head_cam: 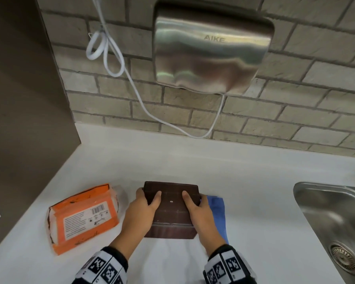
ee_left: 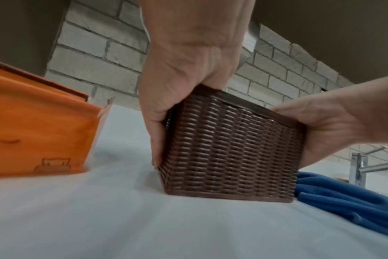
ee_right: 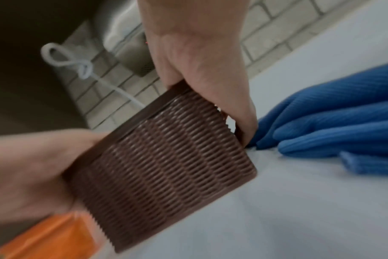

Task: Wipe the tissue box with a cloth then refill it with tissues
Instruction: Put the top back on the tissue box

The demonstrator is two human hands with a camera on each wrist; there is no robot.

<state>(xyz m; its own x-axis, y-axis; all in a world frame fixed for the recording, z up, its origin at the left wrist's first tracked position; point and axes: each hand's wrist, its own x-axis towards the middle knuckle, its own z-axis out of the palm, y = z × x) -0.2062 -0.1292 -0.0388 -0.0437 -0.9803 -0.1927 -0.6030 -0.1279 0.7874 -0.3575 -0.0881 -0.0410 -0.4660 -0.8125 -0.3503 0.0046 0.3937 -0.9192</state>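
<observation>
Both hands, left hand [head_cam: 140, 210] and right hand [head_cam: 200, 212], are gripping the brown woven-plastic tissue box [head_cam: 171, 210] with curled fingers [head_cam: 157, 196], seemingly steadying it upside-down on the white tabletop [head_cam: 244, 181] beside the blue cloth [head_cam: 217, 208].

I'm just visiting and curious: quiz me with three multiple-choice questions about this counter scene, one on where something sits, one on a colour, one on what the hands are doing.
1. Where does the orange tissue pack lie relative to the brown tissue box?
A. On the person's left of it
B. On top of it
C. In the sink

2. What colour is the cloth beside the box?
A. Red
B. Blue
C. Yellow

3. What are the hands doing?
A. Both rest flat on the counter
B. One holds the cloth
C. Both grip the box

Answers:
1. A, the head view shows the pack on the counter left of the box.
2. B, the cloth is blue in every view.
3. C, the left hand and right hand clasp opposite sides, thumbs on top.
</observation>
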